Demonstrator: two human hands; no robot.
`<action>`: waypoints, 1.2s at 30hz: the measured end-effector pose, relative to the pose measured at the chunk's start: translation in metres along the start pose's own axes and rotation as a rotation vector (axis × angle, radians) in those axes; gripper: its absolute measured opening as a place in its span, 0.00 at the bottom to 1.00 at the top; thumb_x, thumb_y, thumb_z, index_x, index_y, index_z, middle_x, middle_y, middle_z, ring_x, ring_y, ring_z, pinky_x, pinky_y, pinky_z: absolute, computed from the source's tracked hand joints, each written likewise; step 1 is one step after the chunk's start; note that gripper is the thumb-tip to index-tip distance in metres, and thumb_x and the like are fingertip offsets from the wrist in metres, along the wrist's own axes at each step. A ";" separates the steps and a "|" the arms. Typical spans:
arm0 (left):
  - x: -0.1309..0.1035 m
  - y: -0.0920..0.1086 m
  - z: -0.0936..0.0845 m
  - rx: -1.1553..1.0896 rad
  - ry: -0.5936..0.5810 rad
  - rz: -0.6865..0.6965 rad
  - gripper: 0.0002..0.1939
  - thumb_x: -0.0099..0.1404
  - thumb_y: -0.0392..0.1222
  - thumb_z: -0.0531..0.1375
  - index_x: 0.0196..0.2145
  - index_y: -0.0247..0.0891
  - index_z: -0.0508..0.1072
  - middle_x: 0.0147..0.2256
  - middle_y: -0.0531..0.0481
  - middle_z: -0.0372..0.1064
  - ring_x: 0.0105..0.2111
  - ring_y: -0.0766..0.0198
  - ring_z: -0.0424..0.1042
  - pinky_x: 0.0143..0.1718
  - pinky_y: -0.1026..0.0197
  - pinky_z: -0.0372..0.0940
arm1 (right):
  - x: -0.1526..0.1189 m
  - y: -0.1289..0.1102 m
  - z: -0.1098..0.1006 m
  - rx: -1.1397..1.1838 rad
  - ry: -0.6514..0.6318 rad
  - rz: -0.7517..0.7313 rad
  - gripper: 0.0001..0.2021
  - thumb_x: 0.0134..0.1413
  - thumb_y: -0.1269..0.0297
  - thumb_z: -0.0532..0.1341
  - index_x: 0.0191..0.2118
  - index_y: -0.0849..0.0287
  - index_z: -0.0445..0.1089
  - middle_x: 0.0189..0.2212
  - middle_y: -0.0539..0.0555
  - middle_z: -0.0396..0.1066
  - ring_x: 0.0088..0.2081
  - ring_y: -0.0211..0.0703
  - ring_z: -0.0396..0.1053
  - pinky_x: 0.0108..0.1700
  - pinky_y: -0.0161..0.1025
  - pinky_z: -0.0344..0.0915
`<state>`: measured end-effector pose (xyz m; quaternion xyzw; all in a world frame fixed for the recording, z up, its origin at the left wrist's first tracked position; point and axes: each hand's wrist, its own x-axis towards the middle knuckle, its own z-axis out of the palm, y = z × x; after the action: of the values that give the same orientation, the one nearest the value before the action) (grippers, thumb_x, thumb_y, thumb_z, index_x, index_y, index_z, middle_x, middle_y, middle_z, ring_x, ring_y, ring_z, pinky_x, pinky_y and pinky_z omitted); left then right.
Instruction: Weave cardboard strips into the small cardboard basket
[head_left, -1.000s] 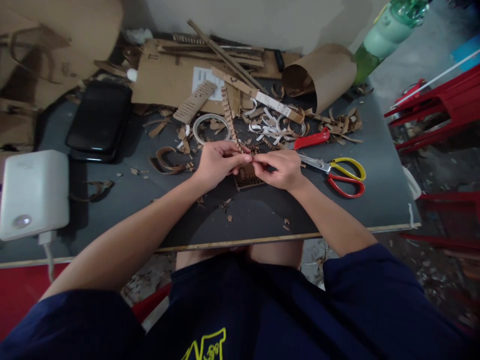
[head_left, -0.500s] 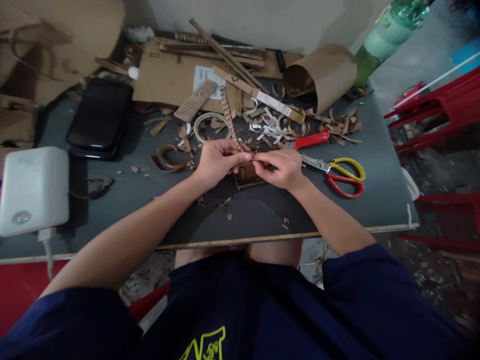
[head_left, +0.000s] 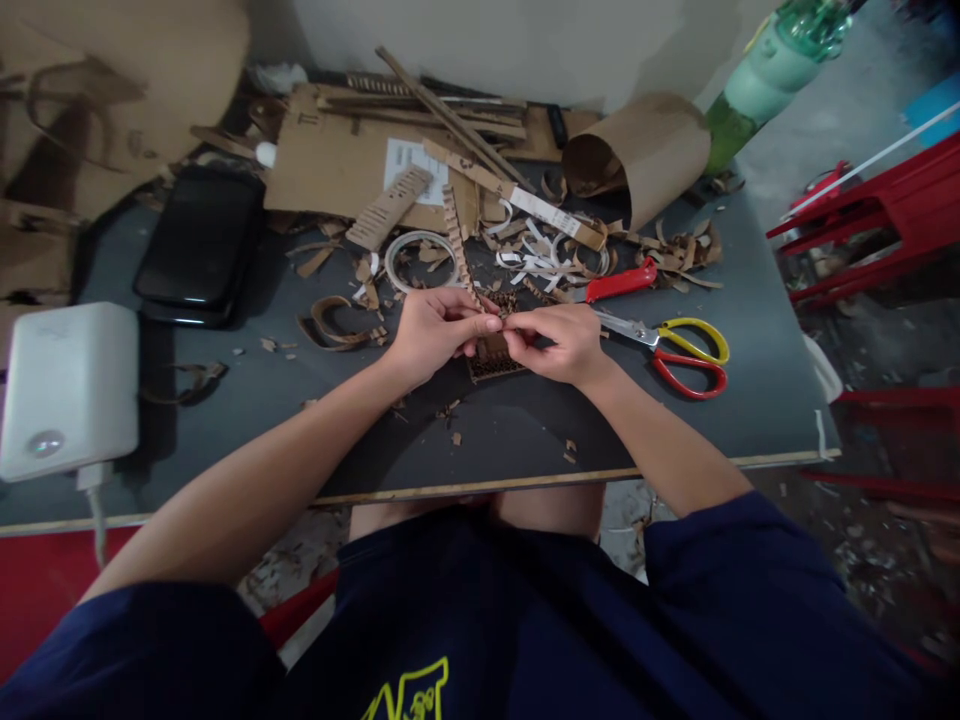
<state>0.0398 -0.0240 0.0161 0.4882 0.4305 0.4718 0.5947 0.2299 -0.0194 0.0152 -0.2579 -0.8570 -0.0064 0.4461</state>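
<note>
Head view, one person seated at a dark surface [head_left: 525, 430]. Both hands meet at mid-surface, fingertips pinched together on a small cardboard strip [head_left: 501, 322]. Left hand [head_left: 435, 330] closes thumb and forefinger on the strip's left end; right hand [head_left: 559, 342] does the same on its right end. Directly under the hands sits a small corrugated cardboard piece [head_left: 493, 358], resting on the surface and partly hidden by the fingers. Whether the strip touches it cannot be told.

Risks, judged from this view:
- The strip is thin and held only at the tips; a twist or hard pull could crease or tear it.
- The corrugated piece is not held down; a nudge from either wrist could shift it.
- Loose scraps [head_left: 454, 437] lie near the work and could get caught under it.

Surroundings:
- Scissors with yellow and red handles [head_left: 679, 352], just right of the right hand, blades pointing toward it; a sideways sweep of the wrist would meet them.
- Red-handled cutter [head_left: 619, 281], beyond the scissors.
- Tape ring [head_left: 420, 258] and a notched cardboard strip [head_left: 457, 235], far side of the left hand, among paper curls.
- Rolled cardboard [head_left: 637, 150] and a flat cardboard sheet [head_left: 337, 165] at the far edge.
- Black case [head_left: 199, 245] and a white device [head_left: 67, 390] to the left, well apart from the hands.
</note>
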 end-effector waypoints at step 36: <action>0.000 0.000 0.002 -0.001 0.043 -0.049 0.25 0.40 0.52 0.78 0.29 0.32 0.79 0.18 0.54 0.70 0.13 0.77 0.61 0.11 0.74 0.53 | -0.001 -0.002 0.002 0.000 -0.011 0.066 0.09 0.63 0.65 0.60 0.34 0.60 0.77 0.20 0.46 0.74 0.21 0.31 0.69 0.26 0.29 0.63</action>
<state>0.0420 -0.0249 0.0163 0.4671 0.4547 0.4675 0.5970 0.2283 -0.0211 0.0139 -0.2861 -0.8504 0.0097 0.4414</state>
